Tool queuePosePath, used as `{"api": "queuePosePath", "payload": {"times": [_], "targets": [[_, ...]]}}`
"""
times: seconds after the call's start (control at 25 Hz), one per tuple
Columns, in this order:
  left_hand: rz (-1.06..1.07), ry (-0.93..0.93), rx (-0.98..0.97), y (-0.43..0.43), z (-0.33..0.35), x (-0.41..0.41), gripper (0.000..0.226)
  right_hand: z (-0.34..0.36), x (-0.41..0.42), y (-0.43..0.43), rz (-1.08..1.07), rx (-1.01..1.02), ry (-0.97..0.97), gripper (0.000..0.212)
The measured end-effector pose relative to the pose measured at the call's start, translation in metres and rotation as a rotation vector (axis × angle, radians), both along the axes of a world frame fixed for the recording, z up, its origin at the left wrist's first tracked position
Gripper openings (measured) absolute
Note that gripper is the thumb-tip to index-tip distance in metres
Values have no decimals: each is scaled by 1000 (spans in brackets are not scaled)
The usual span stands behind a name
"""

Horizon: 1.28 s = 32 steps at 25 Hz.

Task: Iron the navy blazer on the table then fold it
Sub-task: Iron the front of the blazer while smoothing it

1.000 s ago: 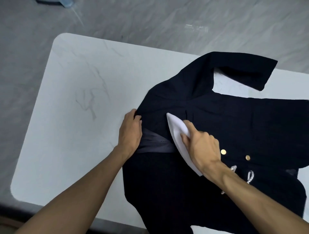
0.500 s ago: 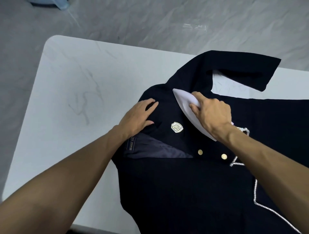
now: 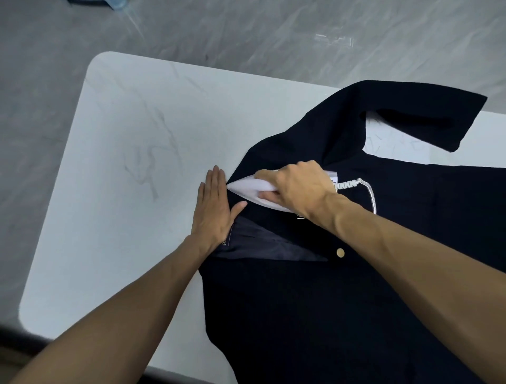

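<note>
The navy blazer (image 3: 342,301) lies spread on the right half of the white marble table (image 3: 137,164), one sleeve (image 3: 416,109) angled to the far right. A grey lining flap (image 3: 262,244) shows near its left edge, with a gold button (image 3: 340,252) beside it. My right hand (image 3: 298,189) grips a white iron (image 3: 246,187) whose tip points left, at the blazer's left edge. The iron's braided white cord (image 3: 367,189) trails right across the fabric. My left hand (image 3: 215,208) lies flat, fingers straight, on the table at the blazer's edge, thumb on the cloth.
The table's rounded far-left corner (image 3: 101,59) and near edge (image 3: 82,342) border a grey marbled floor (image 3: 246,33). A bluish object (image 3: 109,3) sits on the floor at the top left. Bare tabletop stretches to the left of the blazer.
The iron has swung from the chest area to the blazer's left edge, tip now pointing left. My left hand slid off the cloth leftward and flattened at the edge. The chest badge is now hidden.
</note>
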State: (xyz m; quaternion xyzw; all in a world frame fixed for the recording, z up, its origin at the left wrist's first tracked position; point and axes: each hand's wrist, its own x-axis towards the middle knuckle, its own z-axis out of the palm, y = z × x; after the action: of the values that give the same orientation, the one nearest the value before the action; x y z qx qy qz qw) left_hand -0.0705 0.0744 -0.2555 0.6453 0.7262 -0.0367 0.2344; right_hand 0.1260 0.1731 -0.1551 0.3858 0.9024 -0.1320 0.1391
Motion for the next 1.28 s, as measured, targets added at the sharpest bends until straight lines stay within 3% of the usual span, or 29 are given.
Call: {"api": "queuePosePath", "payload": {"times": [0.24,0.64,1.04,1.28], "targets": [[15,28,-19,2,0,2,94,-8,2,4,-38,63,-42,31],[10,16,-43,4,1,1,92,4,72,-2,-139,97,-26,42],[11,29,-36,3,-1,0,91,-11,9,6,-16,139,-52,42],[16,21,-29,2,0,1,93,-7,78,4,-278,82,-35,38]]}}
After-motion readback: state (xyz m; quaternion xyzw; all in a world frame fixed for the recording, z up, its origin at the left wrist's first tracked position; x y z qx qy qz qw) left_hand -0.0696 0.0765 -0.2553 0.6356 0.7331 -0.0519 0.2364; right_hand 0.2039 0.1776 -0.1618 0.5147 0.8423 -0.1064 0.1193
